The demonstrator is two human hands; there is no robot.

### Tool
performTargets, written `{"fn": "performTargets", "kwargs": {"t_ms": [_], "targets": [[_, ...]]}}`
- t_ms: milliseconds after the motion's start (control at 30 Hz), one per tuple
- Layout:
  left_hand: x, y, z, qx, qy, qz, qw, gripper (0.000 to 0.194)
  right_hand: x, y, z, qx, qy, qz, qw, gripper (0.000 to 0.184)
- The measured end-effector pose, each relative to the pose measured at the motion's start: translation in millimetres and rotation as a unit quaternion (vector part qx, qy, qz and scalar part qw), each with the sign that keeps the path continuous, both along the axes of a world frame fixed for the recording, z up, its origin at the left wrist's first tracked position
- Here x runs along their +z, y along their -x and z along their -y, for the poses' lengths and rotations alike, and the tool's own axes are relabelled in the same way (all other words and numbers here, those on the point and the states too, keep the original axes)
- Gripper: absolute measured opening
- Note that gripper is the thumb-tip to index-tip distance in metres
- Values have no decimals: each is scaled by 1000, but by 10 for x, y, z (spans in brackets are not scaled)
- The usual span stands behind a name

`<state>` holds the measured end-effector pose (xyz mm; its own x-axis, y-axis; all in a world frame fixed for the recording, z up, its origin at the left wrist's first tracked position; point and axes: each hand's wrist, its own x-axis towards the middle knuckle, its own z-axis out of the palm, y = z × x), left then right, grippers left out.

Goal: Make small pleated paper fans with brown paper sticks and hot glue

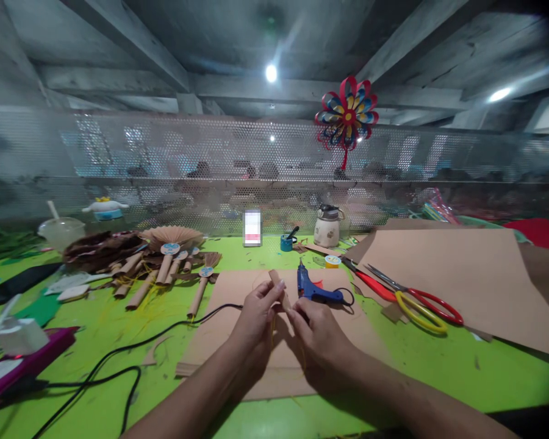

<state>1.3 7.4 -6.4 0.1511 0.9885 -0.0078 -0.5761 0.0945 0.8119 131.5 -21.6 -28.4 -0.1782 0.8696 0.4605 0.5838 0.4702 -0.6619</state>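
Between my two hands is a narrow folded strip of brown kraft paper [280,291], tilted with its upper end to the left. My left hand [258,308] pinches its upper part between thumb and fingers. Lower down, my right hand [318,326] is closed on the strip's other end, where the fingertips partly hide it. A thin yellow thread hangs near the fingers. Beneath both hands lies a stack of brown paper sheets [224,341]. Just beyond my right hand, a blue hot glue gun [313,288] rests on the stack.
Red-and-yellow-handled scissors [416,302] and large brown sheets [462,262] lie right. Paper fans with rolled handles [165,268] are piled left. A black cable [155,335] runs to a purple power strip [36,366]. A phone [252,228] and flask [326,227] stand at the back.
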Motion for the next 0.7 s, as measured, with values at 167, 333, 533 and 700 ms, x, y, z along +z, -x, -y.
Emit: {"fn": "performTargets", "kwargs": {"t_ms": [167,333,533,700], "targets": [[3,20,-15,-7,-10,0,1000,27,46,4,10,37,-15,10,999,21],[8,-15,68,-54,-2,-23,998,27,118,3,35,10,2,-6,1000,29],[-1,-16,68,-67,-12,-28,997,26,107,-18,27,7,-46,23,999,28],[2,-26,89,-73,0,-27,997,22,103,-40,6,4,-43,29,999,29]]}}
